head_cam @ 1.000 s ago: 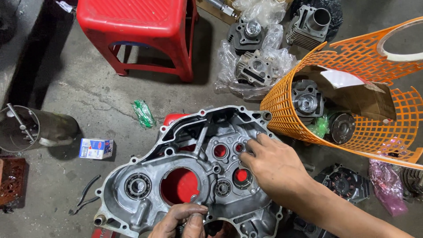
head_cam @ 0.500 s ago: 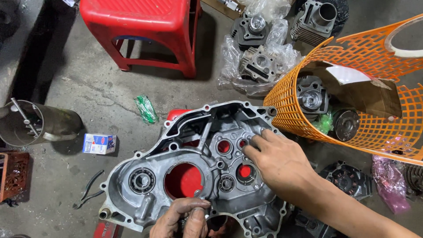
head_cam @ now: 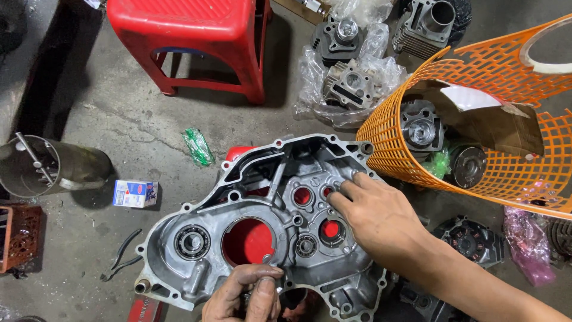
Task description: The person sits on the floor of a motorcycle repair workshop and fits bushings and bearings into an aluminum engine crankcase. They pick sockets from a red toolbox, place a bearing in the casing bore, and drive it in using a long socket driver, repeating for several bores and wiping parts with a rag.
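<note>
Workshop floor, cluttered.
Grey stained concrete floor (head_cam: 119,125); red plastic stool (head_cam: 190,36) far left, orange basket (head_cam: 506,119) tipped over at right.

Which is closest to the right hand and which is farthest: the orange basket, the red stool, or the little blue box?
From the right hand:
1. Orange basket, just above it.
2. Red stool, up and to the left.
3. Little blue box, far left on the floor.
</note>
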